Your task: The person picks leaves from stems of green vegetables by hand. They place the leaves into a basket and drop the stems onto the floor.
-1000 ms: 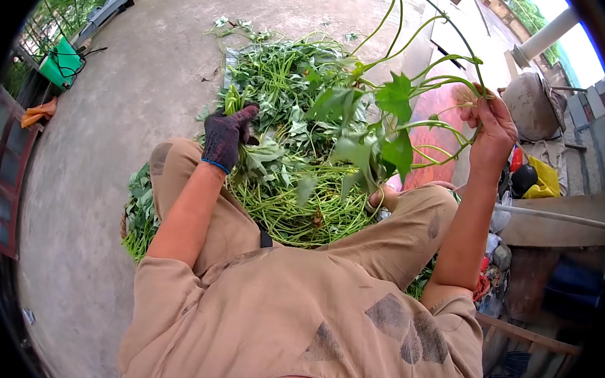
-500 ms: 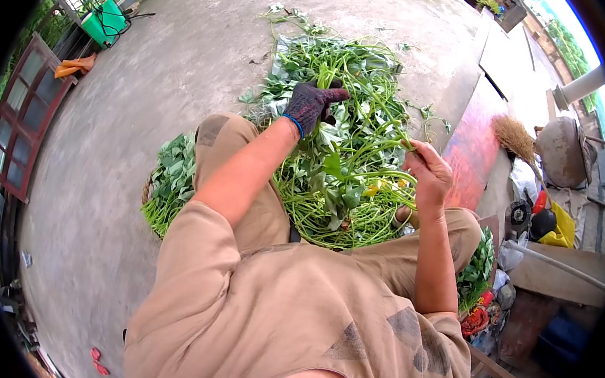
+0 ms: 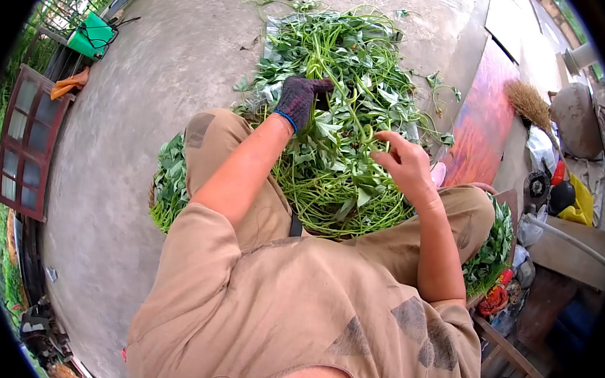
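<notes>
A dark knitted glove with a blue cuff covers my left hand [image 3: 302, 102], which is closed around a bunch of green leafy stems [image 3: 315, 66]. My bare right hand [image 3: 406, 166] is to the right, its fingers apart beside a curled green stem [image 3: 367, 134]; nothing shows between them. Below and around both hands spreads a large heap of leafy vines [image 3: 342, 212], lying between my bent legs and partly on a clear plastic sheet [image 3: 273, 29]. The leaves hide the lower ends of the held stems.
Bundled greens [image 3: 171, 181] stand beside my left leg, and more greens [image 3: 491, 249] are by my right. A broom [image 3: 529, 102], a paint-stained board [image 3: 483, 124] and a yellow bag [image 3: 579, 200] lie to the right. A red-framed window [image 3: 31, 145] rests at the left.
My right hand has moved slightly left and down, and its pinch on a stem has opened. My left hand stays closed on the bunch. The head view has shifted a little.
</notes>
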The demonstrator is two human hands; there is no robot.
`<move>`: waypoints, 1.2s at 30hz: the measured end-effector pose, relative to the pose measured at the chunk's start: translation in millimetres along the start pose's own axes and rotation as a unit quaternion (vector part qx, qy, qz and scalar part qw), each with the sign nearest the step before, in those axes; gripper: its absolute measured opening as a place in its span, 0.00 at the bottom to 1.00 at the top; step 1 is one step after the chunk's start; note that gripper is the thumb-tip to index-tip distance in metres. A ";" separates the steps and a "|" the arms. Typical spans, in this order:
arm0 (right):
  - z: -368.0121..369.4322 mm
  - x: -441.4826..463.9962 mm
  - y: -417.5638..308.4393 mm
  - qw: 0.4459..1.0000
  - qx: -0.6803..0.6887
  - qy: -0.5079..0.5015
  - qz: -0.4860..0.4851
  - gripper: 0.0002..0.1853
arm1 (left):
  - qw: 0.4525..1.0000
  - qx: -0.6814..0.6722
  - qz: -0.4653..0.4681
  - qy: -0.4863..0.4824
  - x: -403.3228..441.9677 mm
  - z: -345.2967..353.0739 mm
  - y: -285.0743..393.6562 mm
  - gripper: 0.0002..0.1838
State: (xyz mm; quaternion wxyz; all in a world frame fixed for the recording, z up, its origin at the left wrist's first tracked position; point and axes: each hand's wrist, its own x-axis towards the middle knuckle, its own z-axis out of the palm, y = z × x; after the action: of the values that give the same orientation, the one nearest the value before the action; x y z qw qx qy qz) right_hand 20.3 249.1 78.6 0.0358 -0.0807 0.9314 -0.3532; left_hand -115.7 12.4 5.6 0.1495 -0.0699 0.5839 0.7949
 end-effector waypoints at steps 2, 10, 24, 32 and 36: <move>27.0 2.4 21.6 0.985 -0.108 0.098 -0.096 0.12 | 0.999 -0.015 0.023 -0.036 7.6 -6.2 -10.0 0.12; 73.9 3.4 4.9 0.966 -0.208 0.145 -0.055 0.27 | 0.997 -0.053 -0.047 -0.017 -14.6 23.7 -1.3 0.10; 45.6 -7.6 23.4 0.979 0.129 0.138 0.075 0.07 | 0.940 0.210 0.105 0.248 47.2 -61.8 -17.1 0.22; 30.2 -11.4 23.8 0.864 0.483 -0.037 0.138 0.06 | 0.994 0.086 -0.007 -0.068 -55.6 22.8 5.1 0.15; 40.2 -10.2 -1.2 0.843 0.518 -0.092 0.111 0.07 | 0.984 0.032 -0.053 -0.165 -68.1 45.8 -6.2 0.16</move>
State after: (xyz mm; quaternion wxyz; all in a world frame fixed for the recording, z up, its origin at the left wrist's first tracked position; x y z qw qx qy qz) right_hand 35.4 223.8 49.5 0.1968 0.0211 0.6085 -0.7685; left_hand -46.4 47.0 33.6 0.2875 0.0365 0.5721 0.7673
